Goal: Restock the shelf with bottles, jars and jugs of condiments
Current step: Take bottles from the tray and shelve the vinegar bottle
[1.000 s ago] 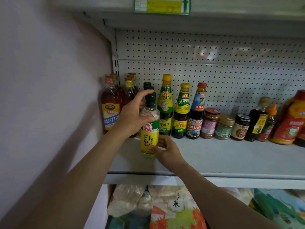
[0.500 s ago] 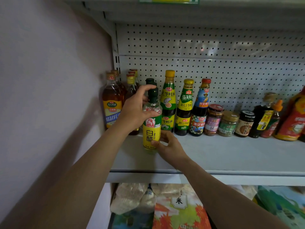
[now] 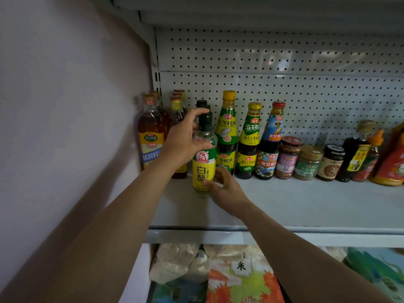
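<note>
Nearest the camera, below the shelf's front edge, bags of rice (image 3: 240, 278) lie on the level underneath; they play no part in this step. Above them the shelf (image 3: 306, 206) shows a wide bare strip along its front edge, so there is room for more stock, and the restocking looks only partly done.

The right hand (image 3: 227, 189) reaches in over the front edge and pinches the lower part of the vinegar bottle (image 3: 203, 169), thumb on the yellow label and fingers curled round its right side. The left hand (image 3: 183, 143) grips the same bottle higher up, thumb arching over to the dark cap and the palm wrapped round the clear shoulder. So the bottle sits between the two hands, upright, held at base and neck. Its foot appears to be at or just above the shelf surface, a little forward of the back row; whether it is touching cannot be told for sure.

Behind it, toward the left rear corner, stand amber cooking wine bottles (image 3: 150, 136) against the side wall, and two dark caps of matching bottles show right behind the held one. Along the back edge runs a row of oyster sauce bottles (image 3: 227, 132), then small jars (image 3: 308, 162), then further bottles toward the right end.

Judging by this, the bottle needs setting down in line with its fellows, and more stock likely follows.
</note>
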Demonstrator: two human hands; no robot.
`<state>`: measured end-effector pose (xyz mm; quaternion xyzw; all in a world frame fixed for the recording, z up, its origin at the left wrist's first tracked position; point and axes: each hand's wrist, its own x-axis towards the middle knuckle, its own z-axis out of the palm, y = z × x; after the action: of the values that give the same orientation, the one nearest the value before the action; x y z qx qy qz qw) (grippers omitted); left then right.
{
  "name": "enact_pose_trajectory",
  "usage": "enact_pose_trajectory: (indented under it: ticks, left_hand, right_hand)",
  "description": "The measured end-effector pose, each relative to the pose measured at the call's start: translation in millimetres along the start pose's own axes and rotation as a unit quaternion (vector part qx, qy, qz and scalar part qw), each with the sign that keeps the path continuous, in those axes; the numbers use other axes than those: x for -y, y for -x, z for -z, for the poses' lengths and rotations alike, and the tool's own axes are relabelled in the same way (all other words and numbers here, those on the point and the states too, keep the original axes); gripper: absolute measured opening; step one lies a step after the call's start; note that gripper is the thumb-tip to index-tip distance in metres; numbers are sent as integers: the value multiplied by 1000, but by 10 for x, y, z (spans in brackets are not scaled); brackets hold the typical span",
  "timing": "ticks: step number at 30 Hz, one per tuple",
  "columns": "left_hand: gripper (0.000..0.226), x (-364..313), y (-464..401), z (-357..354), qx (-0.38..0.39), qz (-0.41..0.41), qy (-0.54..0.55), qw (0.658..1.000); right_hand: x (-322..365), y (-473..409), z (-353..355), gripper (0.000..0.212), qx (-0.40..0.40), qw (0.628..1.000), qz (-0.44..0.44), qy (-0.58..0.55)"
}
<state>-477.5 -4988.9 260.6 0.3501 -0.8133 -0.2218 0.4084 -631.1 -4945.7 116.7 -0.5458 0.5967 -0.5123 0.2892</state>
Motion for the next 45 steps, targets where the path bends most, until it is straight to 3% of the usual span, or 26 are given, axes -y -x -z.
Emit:
enact_pose_trajectory:
  ticks: [22, 30, 45]
  left_hand:
    - [87, 119, -252, -117, -45, 42, -51, 997]
    - [86, 141, -304, -132, -53, 43, -51, 996]
    - [83, 262, -397, -169, -69, 39, -65, 995]
  right_hand:
    - [-4, -222, -100, 43, -37, 999, 12, 2]
    - [-36, -299, -167, 32, -77, 997, -21, 6]
    - [-74, -420, -259, 44, -200, 971, -54, 122]
